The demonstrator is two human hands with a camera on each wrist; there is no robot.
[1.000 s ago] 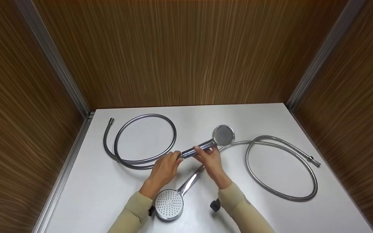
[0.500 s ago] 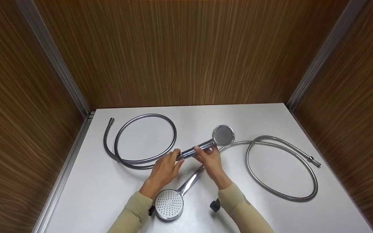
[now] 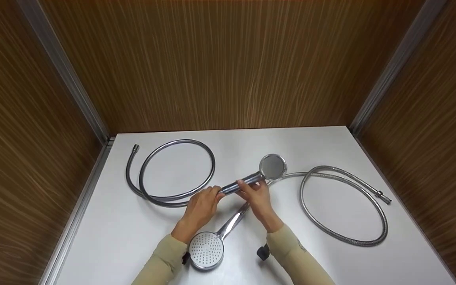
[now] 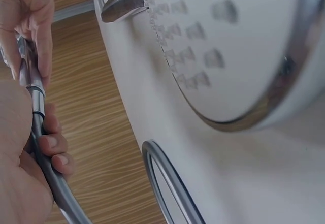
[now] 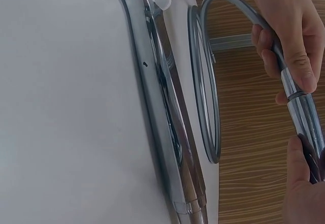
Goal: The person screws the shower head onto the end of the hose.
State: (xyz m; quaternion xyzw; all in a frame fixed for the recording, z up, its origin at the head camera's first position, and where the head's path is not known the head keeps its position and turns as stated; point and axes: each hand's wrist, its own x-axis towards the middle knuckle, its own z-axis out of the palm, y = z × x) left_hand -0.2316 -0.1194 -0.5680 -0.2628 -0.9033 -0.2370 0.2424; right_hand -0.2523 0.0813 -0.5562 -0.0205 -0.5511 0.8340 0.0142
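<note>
My right hand (image 3: 257, 198) grips the chrome handle of a hand shower head (image 3: 272, 166) with a round grey face. At the handle's lower end my left hand (image 3: 202, 206) holds the connector (image 4: 38, 102) of a smooth dark grey shower hose (image 3: 213, 156). In the right wrist view the connector meets the handle end (image 5: 304, 115) in line, my left thumb lying along the joint. Below my hands a second shower head (image 3: 207, 250), with a white dotted face, lies on the white table, its handle attached to a braided metal hose (image 3: 384, 221).
The dark hose lies coiled at left, its free end fitting (image 3: 135, 148) near the back. At right the braided hose forms a loop with its end fitting (image 3: 386, 199) by the table edge. Wood-grain panels (image 3: 228, 63) enclose the white table (image 3: 101, 237) behind and on both sides.
My left fingers and thumb loosened and shifted over the connector half a second ago, and now close round it again. My right hand and the shower head have barely moved.
</note>
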